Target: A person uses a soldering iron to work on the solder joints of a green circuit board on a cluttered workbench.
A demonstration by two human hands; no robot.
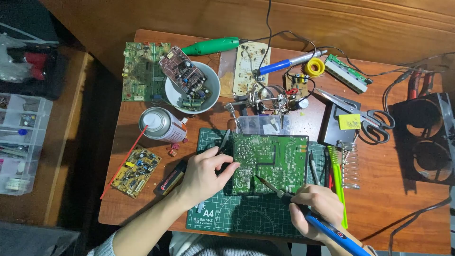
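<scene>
A green circuit board (pixel 270 161) lies solder side up on a green cutting mat (pixel 246 215). My left hand (pixel 206 173) rests at the board's left edge, fingers pinched around dark tweezers (pixel 223 142) whose tips point up and away. My right hand (pixel 320 208) grips a blue soldering iron (pixel 332 232); its tip (pixel 259 180) touches the lower middle of the board.
A spray can (pixel 161 124) with a red straw, a white bowl (pixel 192 87) holding a board, several loose circuit boards, a helping-hands stand (pixel 265 99), scissors (pixel 365 116), a coil iron stand (pixel 350 163), a solder spool (pixel 314 67) and cables crowd the wooden table. Plastic organiser boxes (pixel 21 142) stand left.
</scene>
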